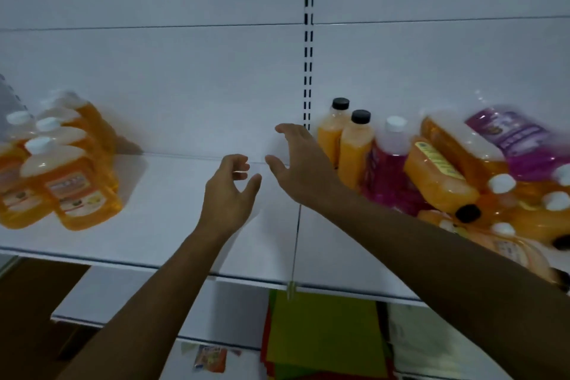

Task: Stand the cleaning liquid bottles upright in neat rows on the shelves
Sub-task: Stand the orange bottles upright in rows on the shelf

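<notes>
Orange bottles point(77, 185) at far left stand upright in rows on the shelf point(172, 210). Left hand point(228, 194) mid-shelf, fingers loosely curled, holding nothing. Right hand point(299, 163) spread, empty, just beside the two black-capped bottles point(345, 145). Toppled pile point(462, 176) lies further right, long axes tilted. Right hand nearer, so likely its job.

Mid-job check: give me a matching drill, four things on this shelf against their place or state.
Things:
1. black-capped orange bottles
2. orange white-capped bottles
3. purple bottle with white cap
4. right hand

Place or state:
A. neat upright group, far left
B. open, holding nothing
C. upright beside the slotted post
D. upright, right of the black-capped pair

Pairs: 1-C, 2-A, 3-D, 4-B
</notes>
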